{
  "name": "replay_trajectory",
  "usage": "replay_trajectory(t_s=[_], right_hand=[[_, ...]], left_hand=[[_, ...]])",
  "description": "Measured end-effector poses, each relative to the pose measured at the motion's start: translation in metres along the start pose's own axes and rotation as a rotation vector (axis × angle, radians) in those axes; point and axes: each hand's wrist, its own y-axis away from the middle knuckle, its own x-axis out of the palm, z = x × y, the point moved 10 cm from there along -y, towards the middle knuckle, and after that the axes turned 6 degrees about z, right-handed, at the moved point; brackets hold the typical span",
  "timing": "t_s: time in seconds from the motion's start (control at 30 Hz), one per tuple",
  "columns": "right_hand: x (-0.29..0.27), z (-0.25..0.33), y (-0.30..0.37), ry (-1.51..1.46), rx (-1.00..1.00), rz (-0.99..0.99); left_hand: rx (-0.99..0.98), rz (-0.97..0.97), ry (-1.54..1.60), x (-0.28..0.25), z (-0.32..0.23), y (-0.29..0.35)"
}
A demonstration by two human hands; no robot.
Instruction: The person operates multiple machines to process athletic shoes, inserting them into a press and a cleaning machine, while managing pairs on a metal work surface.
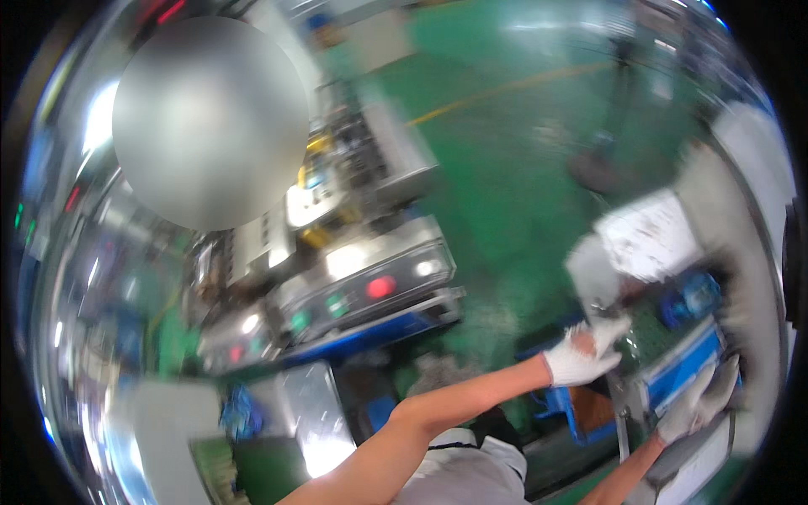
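Observation:
Both my hands wear white knit gloves, and the picture is smeared by motion. My left hand (587,352) reaches out to the right with its fingers apart; nothing shows in it. It hovers near a blue bin (581,417) with a brown inside. Farther right and nearer to me, my right hand (699,406) has its fingers stretched out, close to the near side of a blue tray (686,366). Whether it touches the tray I cannot tell. A crumpled blue plastic bag (694,299) lies beyond the tray.
At centre left stands a machine with a metal control panel (366,290) bearing a red button (380,287) and green ones. A dark-specked white sheet or board (648,236) lies beyond my hands. Someone's dark shoe (596,172) is on the green floor (497,168).

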Motion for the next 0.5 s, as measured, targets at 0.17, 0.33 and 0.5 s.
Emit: replay_trajectory(t_s=[0.17,0.33,0.5], right_hand=[[0.232,-0.05,0.276,-0.049,0.494,1.328],[0.291,0.061,0.482,-0.2,0.138,1.93],[0.295,0.138,0.601,0.101,-0.305,2.132]], left_hand=[[-0.976,-0.032,-0.181,-0.06,0.17,0.375],[-1.632,-1.103,-0.236,-0.14,0.108,0.844],[-1.924,-1.667,-0.238,-0.024,0.02,1.105]])
